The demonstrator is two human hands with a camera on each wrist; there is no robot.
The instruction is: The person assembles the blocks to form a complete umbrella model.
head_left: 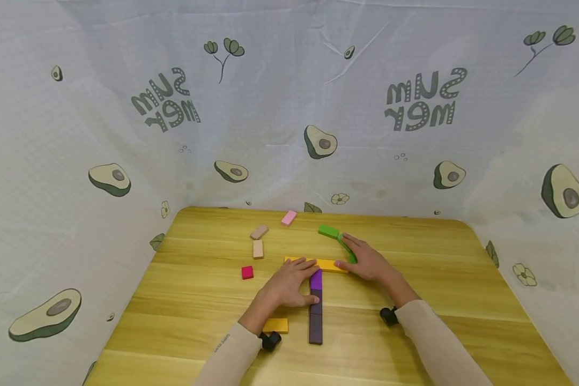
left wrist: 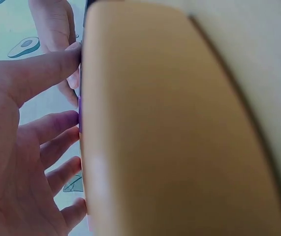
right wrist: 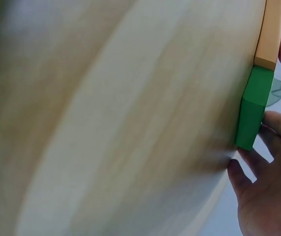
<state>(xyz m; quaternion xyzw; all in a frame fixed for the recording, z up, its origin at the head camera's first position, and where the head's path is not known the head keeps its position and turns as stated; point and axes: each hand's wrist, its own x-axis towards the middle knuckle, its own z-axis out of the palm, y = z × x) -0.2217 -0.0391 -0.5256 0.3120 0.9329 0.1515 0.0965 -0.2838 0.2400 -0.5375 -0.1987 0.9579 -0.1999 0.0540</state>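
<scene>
Flat coloured blocks lie on a wooden table. My left hand (head_left: 287,284) is spread over the left part of a yellow row (head_left: 330,265), its thumb on a dark block (head_left: 316,301). Between thumb and fingers shows a purple block (head_left: 316,280), lined up with the dark ones below the row. With its thumb at the row's right end, my right hand (head_left: 370,261) reaches its fingers along a slanted green block (head_left: 352,258). That green block (right wrist: 254,105) meets the yellow end (right wrist: 269,42) in the right wrist view. Another green block (head_left: 328,231) lies above, at the slanted one's upper end.
Left of the row lie two tan blocks (head_left: 258,249), a pink block (head_left: 289,217) and a red square block (head_left: 247,272). A loose yellow block (head_left: 278,325) lies beside my left wrist. White cloth (head_left: 270,134) printed with avocados hangs around the table's back and sides.
</scene>
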